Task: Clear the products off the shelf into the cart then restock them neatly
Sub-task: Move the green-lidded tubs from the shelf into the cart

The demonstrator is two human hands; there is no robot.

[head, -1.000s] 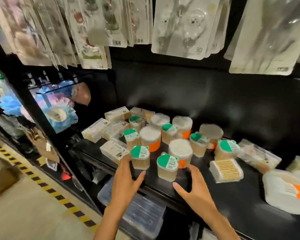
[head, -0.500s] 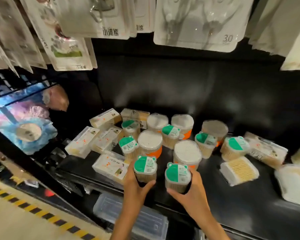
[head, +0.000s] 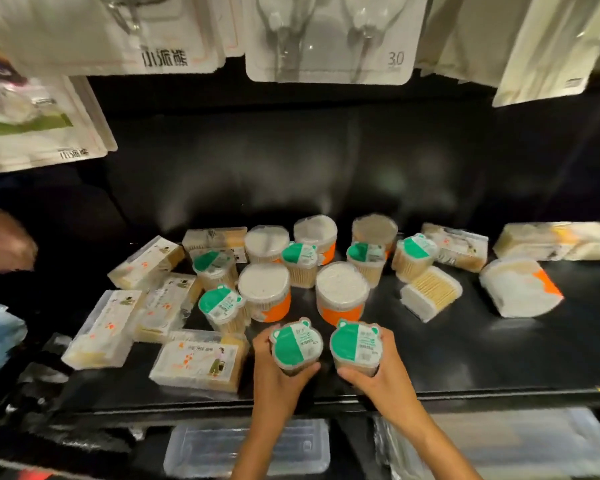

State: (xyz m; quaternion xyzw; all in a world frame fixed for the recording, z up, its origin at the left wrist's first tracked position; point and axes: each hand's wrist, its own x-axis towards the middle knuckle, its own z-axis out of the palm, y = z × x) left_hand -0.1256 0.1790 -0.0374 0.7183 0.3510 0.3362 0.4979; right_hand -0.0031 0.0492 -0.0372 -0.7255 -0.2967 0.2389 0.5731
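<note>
hands: left hand (head: 274, 379) and right hand (head: 381, 375) each wrapped round a green-lid tub (head: 296, 344)
progress: barely started, shelf (head: 465, 358) is loaded

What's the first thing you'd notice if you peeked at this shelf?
Two hands at the front edge of the black shelf: the left hand grips one green-lidded tub and the right hand grips another green-lidded tub. Behind them stands a jumble of orange-banded tubs, and flat white boxes lie to the left.
</note>
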